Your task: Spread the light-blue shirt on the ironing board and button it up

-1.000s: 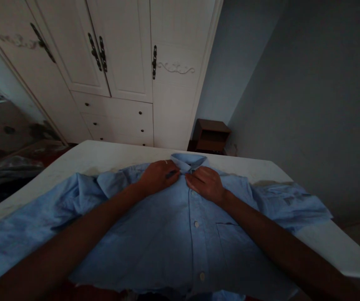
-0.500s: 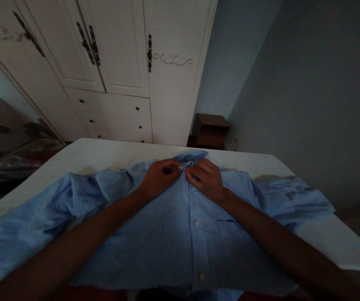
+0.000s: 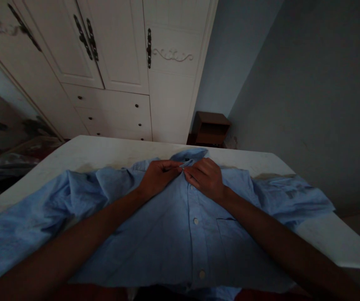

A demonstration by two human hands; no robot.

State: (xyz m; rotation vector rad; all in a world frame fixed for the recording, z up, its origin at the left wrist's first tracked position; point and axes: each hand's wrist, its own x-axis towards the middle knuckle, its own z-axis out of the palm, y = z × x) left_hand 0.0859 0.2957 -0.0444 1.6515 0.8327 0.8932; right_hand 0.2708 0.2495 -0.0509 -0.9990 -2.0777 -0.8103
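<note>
A blue long-sleeved shirt lies front side up, its collar at the far side and its sleeves spread left and right. White buttons run down the placket, and a chest pocket shows on the right. Just below the collar, my left hand pinches the cloth at the placket's edge. My right hand meets it there, fingers closed on the placket near a small pale button. The fingertips partly hide that button, so I cannot tell whether it is through its hole.
Under the shirt is a white table with angled far corners. Beyond it stand a white wardrobe with drawers and a small brown cabinet. A grey wall rises on the right; dark items lie at the left.
Both hands keep their place at the collar, with only slight finger shifts; the right fingers have closed in a little. The view has tilted slightly.
</note>
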